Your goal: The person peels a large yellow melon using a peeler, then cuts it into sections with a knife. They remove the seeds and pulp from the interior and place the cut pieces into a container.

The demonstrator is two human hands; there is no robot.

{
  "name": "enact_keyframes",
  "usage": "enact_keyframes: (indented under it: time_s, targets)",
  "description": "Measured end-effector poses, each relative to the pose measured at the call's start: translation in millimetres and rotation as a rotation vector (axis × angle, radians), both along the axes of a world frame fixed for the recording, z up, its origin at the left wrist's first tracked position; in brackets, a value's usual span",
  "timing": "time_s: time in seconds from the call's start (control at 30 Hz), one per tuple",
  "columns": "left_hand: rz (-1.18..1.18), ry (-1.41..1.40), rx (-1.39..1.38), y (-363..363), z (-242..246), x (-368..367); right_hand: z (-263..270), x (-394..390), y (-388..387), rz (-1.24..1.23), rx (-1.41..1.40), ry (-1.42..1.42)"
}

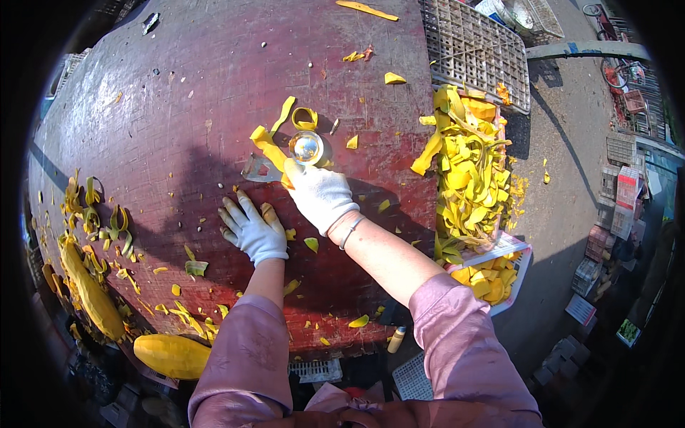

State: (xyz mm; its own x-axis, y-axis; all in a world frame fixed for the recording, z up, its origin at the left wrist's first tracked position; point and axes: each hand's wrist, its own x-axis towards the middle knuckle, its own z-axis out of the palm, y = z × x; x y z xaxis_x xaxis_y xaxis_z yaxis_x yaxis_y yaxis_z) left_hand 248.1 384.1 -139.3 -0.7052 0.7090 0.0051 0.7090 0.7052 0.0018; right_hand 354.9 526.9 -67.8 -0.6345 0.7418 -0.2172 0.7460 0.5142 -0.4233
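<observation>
My left hand (256, 230), in a white glove with stained fingertips, rests palm down on the worn red tabletop (225, 80), fingers spread and holding nothing. My right hand (320, 195), gloved too, reaches farther over the table. Its curled fingers close on the lower end of a thick yellow peel strip (267, 147); the fingertips are partly hidden. Just left of them lies a flat metal blade (261, 169), its other end out of sight. A small round shiny container (306, 147) stands beyond the right hand, with a curled yellow peel (305, 118) behind it.
A heap of yellow peels (471, 176) fills a crate at the table's right edge, beside an upturned plastic crate (476, 45). Below it, a white basket (522, 275) holds cut yellow chunks. Peeled yellow squashes (171, 356) lie at the lower left among scraps. A small bottle (396, 340) is at the near edge.
</observation>
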Motion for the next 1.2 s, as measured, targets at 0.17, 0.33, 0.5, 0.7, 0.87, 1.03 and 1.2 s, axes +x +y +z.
enact_keyframes:
  time_s: [0.17, 0.33, 0.5, 0.7, 0.87, 1.03, 1.2]
  targets:
    - [0.005, -0.008, -0.032, 6.9, 4.6, 4.3, -29.5, 14.2, -18.5, -0.056, 0.041, -0.098]
    - [0.023, 0.049, -0.036, -0.9, -9.3, 0.8, -26.4, 81.0, -46.0, -0.051, 0.040, -0.124]
    - [0.008, 0.044, -0.030, -3.3, -12.1, 0.2, -14.2, 94.1, -63.4, -0.201, -0.004, -0.017]
    - [-0.010, 0.045, 0.006, -2.9, -11.4, -3.3, -4.1, -4.0, -41.1, -0.101, -0.206, -0.042]
    - [-0.011, 0.031, 0.032, -0.7, -8.7, -0.6, -18.3, 9.2, -40.7, -0.180, -0.214, 0.033]
    - [0.018, 0.012, 0.021, -1.8, -7.5, 0.3, -28.2, 87.7, -71.0, -0.191, -0.089, 0.013]
    - [-0.013, 0.048, 0.019, -1.8, -7.9, 1.1, -27.8, 81.4, -68.7, -0.238, -0.029, 0.132]
